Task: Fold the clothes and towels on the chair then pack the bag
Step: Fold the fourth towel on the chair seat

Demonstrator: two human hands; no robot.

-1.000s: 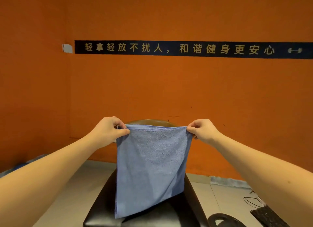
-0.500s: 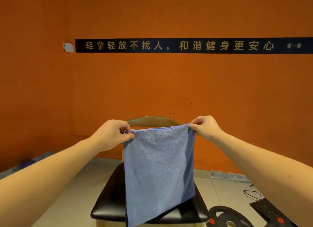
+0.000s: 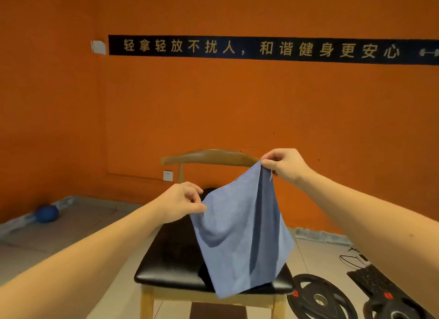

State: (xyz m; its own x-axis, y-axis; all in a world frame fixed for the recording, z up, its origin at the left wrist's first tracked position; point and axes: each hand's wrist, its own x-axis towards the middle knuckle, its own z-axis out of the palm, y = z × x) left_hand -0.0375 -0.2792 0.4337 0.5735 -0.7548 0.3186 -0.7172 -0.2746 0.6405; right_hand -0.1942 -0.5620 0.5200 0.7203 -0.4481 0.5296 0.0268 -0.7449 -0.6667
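Two hands (image 3: 177,203) (image 3: 286,165) in pinch grips on top corners of soft blue towel (image 3: 240,235).

Blue towel (image 3: 240,238): folded double, hanging slanted, one top corner high at right, the other lower at left, its lower edge over the chair (image 3: 171,266), whose padded seat is black.
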